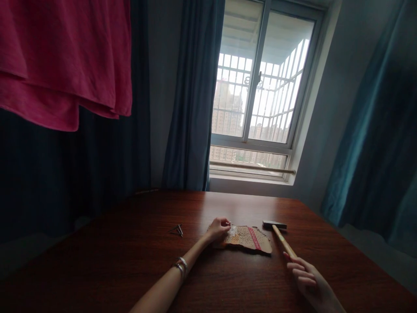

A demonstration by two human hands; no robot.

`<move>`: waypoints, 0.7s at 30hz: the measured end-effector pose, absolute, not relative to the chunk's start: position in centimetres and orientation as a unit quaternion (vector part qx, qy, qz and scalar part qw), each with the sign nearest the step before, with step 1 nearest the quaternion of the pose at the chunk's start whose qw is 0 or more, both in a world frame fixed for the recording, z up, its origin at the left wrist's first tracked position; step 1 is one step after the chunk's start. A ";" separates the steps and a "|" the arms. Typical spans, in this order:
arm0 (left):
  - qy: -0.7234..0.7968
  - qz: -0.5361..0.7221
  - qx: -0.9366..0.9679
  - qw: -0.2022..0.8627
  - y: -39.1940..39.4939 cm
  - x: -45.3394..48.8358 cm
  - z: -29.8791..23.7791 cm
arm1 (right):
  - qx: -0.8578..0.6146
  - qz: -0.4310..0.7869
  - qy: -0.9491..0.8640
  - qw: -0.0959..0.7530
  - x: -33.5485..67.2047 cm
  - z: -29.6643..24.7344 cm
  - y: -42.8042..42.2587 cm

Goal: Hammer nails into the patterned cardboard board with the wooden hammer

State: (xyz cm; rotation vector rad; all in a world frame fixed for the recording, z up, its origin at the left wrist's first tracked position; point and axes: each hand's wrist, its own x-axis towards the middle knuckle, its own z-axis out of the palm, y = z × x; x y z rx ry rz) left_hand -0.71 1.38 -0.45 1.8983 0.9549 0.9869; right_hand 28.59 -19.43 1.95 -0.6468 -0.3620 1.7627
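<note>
My right hand [308,276] grips the lower end of the wooden handle of a hammer [282,241]. The dark metal head lies level just above or on the table, to the right of a flat tan piece [246,239] that looks like cardboard. Rows of dark dots, a red stripe and white and orange patches mark this uneven-edged piece. My left hand [219,228] rests at its left end with fingertips pinched together; whatever they hold, if anything, is too small to make out. To the left of that hand lie several loose nails [177,230].
The dark reddish-brown wooden table [146,261] stretches toward a barred window [260,87] at the back. Blue curtains [192,95] hang on both sides. A pink cloth [65,61] hangs at the upper left. Two bracelets [181,266] circle my left wrist.
</note>
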 end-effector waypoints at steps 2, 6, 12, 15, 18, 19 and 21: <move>0.375 0.389 0.745 0.391 1.5 -0.7 -0.6 | -0.338 0.720 -0.200 0.572 27.3 3.0 -19.7; 0.367 0.394 0.747 0.390 1.7 -0.7 -0.9 | -0.518 0.603 -0.314 0.520 24.0 6.1 -21.4; 0.378 0.386 0.747 0.387 1.5 -0.7 -0.7 | -0.533 0.525 -0.439 0.497 20.3 8.1 -22.4; 0.385 0.381 0.751 0.376 1.5 -0.7 -0.6 | -0.537 0.518 -0.454 0.488 18.8 8.0 -22.0; 0.398 0.379 0.751 0.365 1.4 -0.7 -0.7 | -0.545 0.498 -0.455 0.498 17.7 8.0 -21.7; 0.399 0.379 0.752 0.363 1.5 -0.7 -0.7 | -0.547 0.493 -0.457 0.500 17.5 8.1 -21.6; 0.394 0.381 0.753 0.363 1.5 -0.7 -0.7 | -0.546 0.492 -0.467 0.493 17.3 8.2 -21.4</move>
